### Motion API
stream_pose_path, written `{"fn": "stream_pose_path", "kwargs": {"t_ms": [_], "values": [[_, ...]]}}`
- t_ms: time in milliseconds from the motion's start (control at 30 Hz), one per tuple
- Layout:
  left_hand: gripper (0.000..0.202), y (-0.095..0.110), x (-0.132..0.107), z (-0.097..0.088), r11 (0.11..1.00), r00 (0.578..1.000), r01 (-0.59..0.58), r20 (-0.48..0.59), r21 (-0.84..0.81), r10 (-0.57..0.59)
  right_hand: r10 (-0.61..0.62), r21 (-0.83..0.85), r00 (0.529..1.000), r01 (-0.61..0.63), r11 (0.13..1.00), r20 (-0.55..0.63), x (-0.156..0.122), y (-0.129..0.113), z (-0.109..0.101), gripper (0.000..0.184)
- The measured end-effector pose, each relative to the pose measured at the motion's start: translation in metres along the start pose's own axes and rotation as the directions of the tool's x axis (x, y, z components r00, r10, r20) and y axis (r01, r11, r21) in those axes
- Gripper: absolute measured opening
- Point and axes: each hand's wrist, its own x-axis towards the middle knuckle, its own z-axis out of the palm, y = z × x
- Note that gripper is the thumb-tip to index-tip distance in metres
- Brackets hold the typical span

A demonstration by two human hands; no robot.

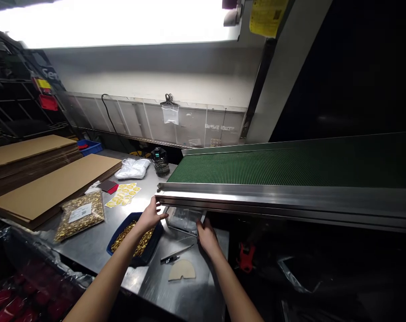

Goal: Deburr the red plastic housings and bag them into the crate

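A clear plastic box sits on the steel table just under the metal edge of the conveyor. My left hand holds its left side, fingers curled against it. My right hand grips its right front corner. Below my left wrist stands a blue tray filled with small gold-coloured parts. Tweezers and a beige half-round card piece lie in front of the box.
A sealed bag of gold parts, yellow sticker sheets, a white bag and a dark jar lie further back. Flat cardboard stacks fill the left. The green belt runs right.
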Motion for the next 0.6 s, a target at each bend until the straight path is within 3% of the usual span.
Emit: {"fn": "stream_pose_path", "kwargs": {"t_ms": [433,600], "values": [[0.063,0.002,-0.005,0.0,0.997,0.999,-0.036,0.027,-0.071,0.038,-0.124,-0.158,0.99,0.133,0.978,0.067,-0.007,-0.004,0.012,0.031],[0.055,0.008,-0.008,0.005,1.0,1.0,0.0,-0.004,0.006,0.0,-0.109,-0.165,0.991,0.12,0.979,0.076,0.011,0.002,0.005,0.026]]}}
